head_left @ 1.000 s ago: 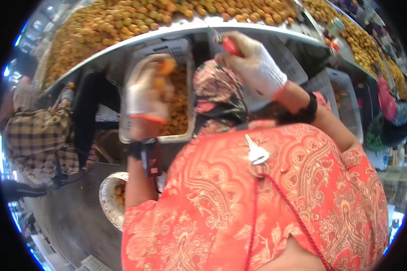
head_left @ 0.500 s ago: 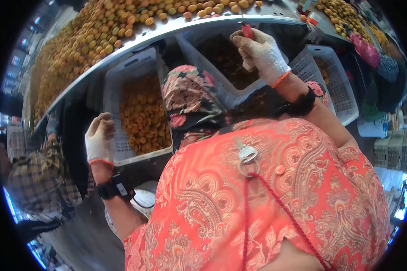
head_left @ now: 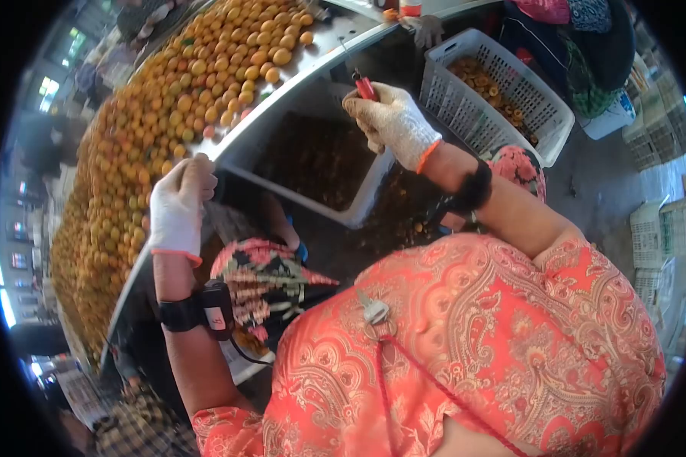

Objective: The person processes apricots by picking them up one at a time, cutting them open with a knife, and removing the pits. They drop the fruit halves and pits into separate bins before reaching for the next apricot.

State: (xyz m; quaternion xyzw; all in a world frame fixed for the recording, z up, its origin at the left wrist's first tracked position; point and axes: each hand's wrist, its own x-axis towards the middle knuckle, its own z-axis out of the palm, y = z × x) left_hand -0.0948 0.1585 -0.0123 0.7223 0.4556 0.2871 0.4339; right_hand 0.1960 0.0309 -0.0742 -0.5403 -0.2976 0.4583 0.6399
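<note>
At the metal table [head_left: 334, 47], the left hand [head_left: 181, 202] curls closed near orange fruit [head_left: 206, 80], contents unclear; rightward, the right hand [head_left: 395, 120] clasps a red-handled tool [head_left: 365, 88]. The wrist label [head_left: 216, 318] is illegible.

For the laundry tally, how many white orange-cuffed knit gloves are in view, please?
2: one on the left hand, one on the right hand; others may be hidden.
</note>
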